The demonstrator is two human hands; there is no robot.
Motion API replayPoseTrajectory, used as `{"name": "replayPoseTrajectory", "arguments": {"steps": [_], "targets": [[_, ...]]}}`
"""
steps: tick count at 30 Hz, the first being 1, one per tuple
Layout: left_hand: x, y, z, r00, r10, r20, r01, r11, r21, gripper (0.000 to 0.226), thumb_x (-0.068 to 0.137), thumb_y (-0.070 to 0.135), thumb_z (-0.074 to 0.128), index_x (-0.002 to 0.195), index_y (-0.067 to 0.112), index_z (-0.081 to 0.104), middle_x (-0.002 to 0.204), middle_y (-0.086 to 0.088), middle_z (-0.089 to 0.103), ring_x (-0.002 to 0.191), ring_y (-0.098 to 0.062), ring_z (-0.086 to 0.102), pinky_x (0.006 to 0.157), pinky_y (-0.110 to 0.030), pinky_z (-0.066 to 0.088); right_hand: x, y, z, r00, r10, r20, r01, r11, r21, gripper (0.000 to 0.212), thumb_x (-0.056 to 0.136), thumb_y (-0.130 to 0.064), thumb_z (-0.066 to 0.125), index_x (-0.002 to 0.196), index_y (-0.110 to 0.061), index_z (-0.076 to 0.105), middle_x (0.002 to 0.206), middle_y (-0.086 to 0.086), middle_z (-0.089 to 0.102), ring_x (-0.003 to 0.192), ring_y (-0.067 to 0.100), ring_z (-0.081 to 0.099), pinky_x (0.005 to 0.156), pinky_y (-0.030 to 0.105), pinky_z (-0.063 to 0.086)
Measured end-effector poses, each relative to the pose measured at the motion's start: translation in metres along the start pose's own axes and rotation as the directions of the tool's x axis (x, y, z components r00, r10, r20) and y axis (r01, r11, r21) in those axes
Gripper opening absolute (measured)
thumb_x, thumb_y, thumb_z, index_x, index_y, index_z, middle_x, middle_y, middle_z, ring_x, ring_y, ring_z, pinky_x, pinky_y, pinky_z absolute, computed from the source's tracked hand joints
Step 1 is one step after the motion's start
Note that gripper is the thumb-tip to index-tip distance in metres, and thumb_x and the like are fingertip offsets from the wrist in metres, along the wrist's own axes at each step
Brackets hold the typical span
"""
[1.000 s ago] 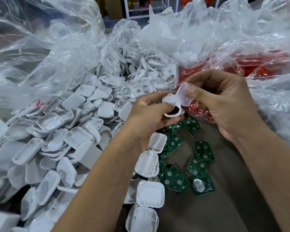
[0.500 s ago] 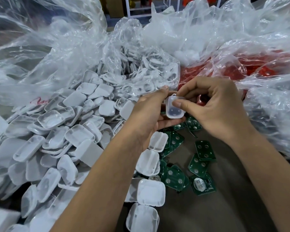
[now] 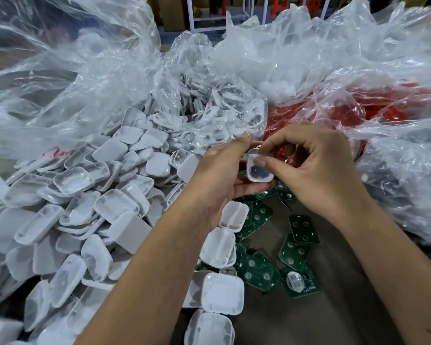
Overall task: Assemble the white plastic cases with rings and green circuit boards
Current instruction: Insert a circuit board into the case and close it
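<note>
Head | left hand (image 3: 219, 178), right hand (image 3: 314, 170) | gripping white case (image 3: 259, 170)

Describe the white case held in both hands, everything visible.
The white case is a small rounded-square shell of translucent plastic, with dark spots showing through its face. It is held above the green circuit boards. The left hand cradles it from below and behind; the right hand pinches its upper part.

Brown table top (image 3: 334, 307) down low. Big heaps of crinkly clear plastic bags (image 3: 72, 78) all around, shiny from the light. Far behind, white metal frame legs (image 3: 190, 13), brown boxes (image 3: 174, 16) and a dim floor.
</note>
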State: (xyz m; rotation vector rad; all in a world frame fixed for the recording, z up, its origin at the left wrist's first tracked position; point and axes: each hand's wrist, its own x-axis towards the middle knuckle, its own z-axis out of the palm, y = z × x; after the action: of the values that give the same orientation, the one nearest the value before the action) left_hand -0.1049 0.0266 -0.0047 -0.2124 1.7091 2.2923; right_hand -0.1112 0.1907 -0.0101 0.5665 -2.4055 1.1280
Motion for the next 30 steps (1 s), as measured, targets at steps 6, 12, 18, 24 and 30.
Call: {"name": "replayPoseTrajectory", "arguments": {"steps": [6,12,18,24,30], "targets": [[-0.001,0.000,0.000,1.000,0.005,0.012,-0.005,1.000,-0.002,0.032,0.106,0.036,0.055,0.109,0.009,0.071,0.111,-0.023,0.075,0.091,-0.033,0.076,0.070,-0.035,0.063,0.000,0.002,0.003,0.999,0.041,-0.011,-0.040,0.999,0.025,0.012,0.079,-0.031,0.088,0.087,-0.028,0.079,0.087,-0.014,0.062,0.074,0.001,0.055,0.071,0.017,0.038],[-0.002,0.000,0.001,1.000,0.009,0.001,-0.009,1.000,0.029,0.033,0.105,0.037,0.056,0.112,0.009,0.071,0.112,-0.025,0.073,0.101,-0.040,0.074,0.073,-0.037,0.064,0.001,0.001,0.003,0.996,0.084,-0.018,-0.084,0.996,0.033,0.012,0.079,-0.031,0.088,0.085,-0.027,0.079,0.085,-0.016,0.060,0.074,-0.001,0.054,0.069,0.012,0.037],[0.000,-0.001,0.000,1.000,0.009,0.004,-0.008,1.000,-0.019,0.030,0.106,0.028,0.056,0.114,0.005,0.072,0.100,-0.016,0.077,0.087,-0.032,0.076,0.072,-0.037,0.063,0.000,0.002,0.006,0.994,0.087,-0.061,-0.082,0.993,0.083,0.021,0.078,-0.026,0.091,0.087,-0.023,0.072,0.072,-0.009,0.064,0.063,0.006,0.058,0.056,0.012,0.042],[0.002,-0.001,-0.002,0.998,0.035,0.045,-0.033,0.998,-0.047,0.025,0.104,0.010,0.051,0.112,0.004,0.074,0.104,-0.023,0.076,0.091,-0.039,0.076,0.073,-0.035,0.063,0.001,0.007,0.005,0.977,0.207,-0.050,-0.184,0.938,0.293,0.020,0.085,-0.030,0.086,0.091,-0.020,0.070,0.076,-0.001,0.068,0.063,0.017,0.062,0.056,0.025,0.052],[0.000,-0.001,-0.001,0.999,0.047,0.023,-0.047,0.999,-0.005,0.027,0.094,-0.008,0.059,0.110,0.007,0.075,0.110,-0.026,0.074,0.086,-0.032,0.077,0.068,-0.027,0.061,0.001,0.012,0.004,0.919,0.389,0.061,-0.368,0.793,0.486,0.012,0.100,-0.024,0.071,0.092,-0.016,0.076,0.072,0.014,0.067,0.056,0.014,0.056,0.046,0.023,0.044]]}}
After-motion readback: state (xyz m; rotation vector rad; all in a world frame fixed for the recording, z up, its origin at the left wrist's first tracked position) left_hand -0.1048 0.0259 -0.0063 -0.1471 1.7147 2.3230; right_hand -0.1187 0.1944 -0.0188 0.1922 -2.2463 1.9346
